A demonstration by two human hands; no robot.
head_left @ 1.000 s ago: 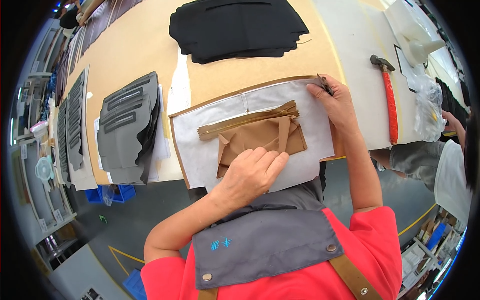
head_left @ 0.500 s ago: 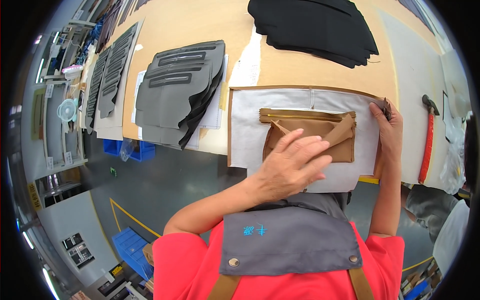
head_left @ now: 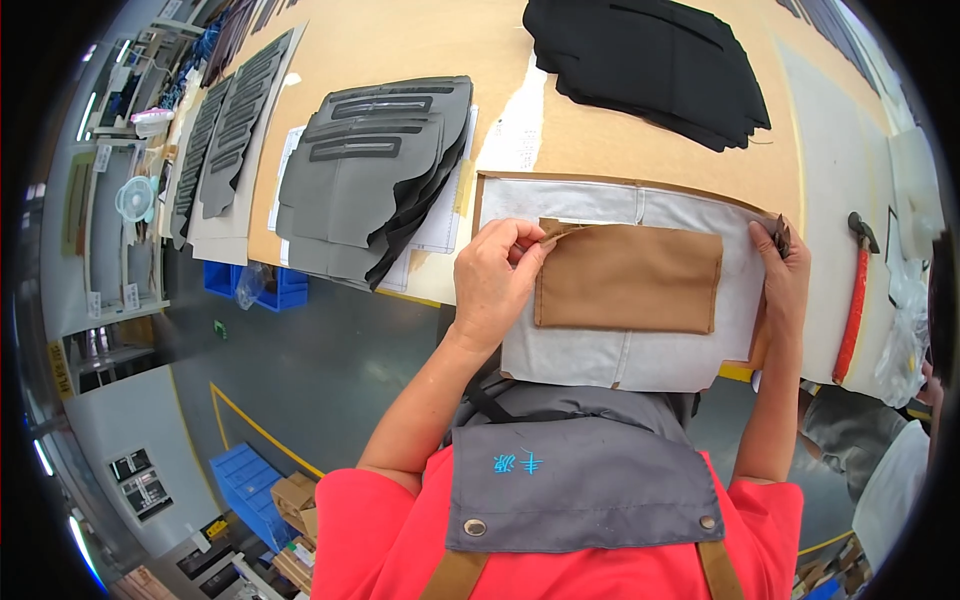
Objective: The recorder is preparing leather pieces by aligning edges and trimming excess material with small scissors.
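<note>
A white panel with brown edging (head_left: 560,355) lies at the table's near edge, with a brown fabric pocket piece (head_left: 625,285) smoothed flat on it. My left hand (head_left: 495,275) pinches this piece at its upper left corner, where a narrow fold is lifted. The zipper is mostly hidden under it. My right hand (head_left: 785,275) grips the panel's right edge, thumb on top, along with a small dark tool (head_left: 781,233), possibly snips, too small to make out.
Stacks of grey cut pieces (head_left: 370,190) lie left, black pieces (head_left: 650,70) at the back. A red-handled hammer (head_left: 856,295) and plastic bags (head_left: 905,330) lie right, near another person's grey-clad leg (head_left: 845,430). Blue bins (head_left: 285,290) stand below the table.
The loose brown flaps now lie flat over the zipper. My left hand has moved from the middle to the upper left corner and pinches it. The view has shifted, moving the table rightward.
</note>
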